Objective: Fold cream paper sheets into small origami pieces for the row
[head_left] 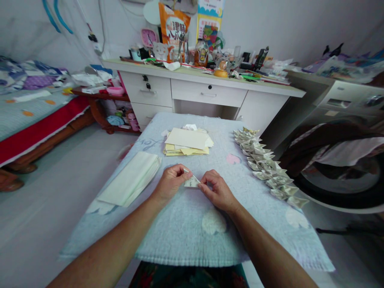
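Note:
Between my hands is a small piece of folded paper (192, 182), pale with faint marks and triangular in shape. My left hand (172, 181) pinches its upper left corner between thumb and fingers. At its right corner, my right hand (216, 188) grips it the same way. The paper is just above the cloth-covered table (180, 224). To the left lies a stack of pale folded sheets (132, 176). Beyond my hands sits a pile of cream and yellow paper (187, 141). Rows of folded paper pieces (267, 164) with pointed tips line the table's right side.
A white desk (207, 96) crowded with jars, a snack bag (174, 28) and small items stands behind the table. A washing machine (345, 104) with dark cloth hanging from its door is at right. A bed (39, 116) stands at left.

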Demonstrator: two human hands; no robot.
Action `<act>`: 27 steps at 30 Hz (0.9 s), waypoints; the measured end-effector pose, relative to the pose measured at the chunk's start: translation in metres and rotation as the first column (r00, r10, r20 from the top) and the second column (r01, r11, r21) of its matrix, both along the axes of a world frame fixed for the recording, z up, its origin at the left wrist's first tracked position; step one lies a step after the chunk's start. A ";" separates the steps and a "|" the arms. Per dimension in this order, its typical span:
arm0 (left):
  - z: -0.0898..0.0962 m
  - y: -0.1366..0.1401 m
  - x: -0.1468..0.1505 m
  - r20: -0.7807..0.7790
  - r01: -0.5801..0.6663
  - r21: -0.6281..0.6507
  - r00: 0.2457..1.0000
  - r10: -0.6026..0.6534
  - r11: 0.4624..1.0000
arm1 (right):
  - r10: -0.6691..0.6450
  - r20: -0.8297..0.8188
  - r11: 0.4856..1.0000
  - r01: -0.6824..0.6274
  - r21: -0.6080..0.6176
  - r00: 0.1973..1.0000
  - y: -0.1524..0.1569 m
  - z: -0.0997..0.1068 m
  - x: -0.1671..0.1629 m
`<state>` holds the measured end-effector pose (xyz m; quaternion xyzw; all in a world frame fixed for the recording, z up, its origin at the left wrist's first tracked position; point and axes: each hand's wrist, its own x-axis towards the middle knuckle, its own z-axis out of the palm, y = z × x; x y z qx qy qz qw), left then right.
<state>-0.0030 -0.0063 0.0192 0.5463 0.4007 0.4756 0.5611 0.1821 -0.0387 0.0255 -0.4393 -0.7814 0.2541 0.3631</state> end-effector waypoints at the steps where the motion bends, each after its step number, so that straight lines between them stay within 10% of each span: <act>1: 0.001 0.000 -0.001 0.006 -0.011 -0.003 1.000 0.011 1.000 | 0.004 0.002 1.000 -0.004 0.001 1.000 0.000 0.000 0.000; 14: -0.002 0.001 0.000 0.013 0.158 -0.097 0.987 -0.158 0.983 | -0.062 -0.007 0.998 0.062 0.031 0.998 0.000 -0.002 0.002; 27: -0.009 0.003 -0.005 -0.044 0.076 -0.072 0.996 -0.079 0.994 | -0.028 -0.036 1.000 0.028 0.000 0.999 -0.002 -0.001 0.005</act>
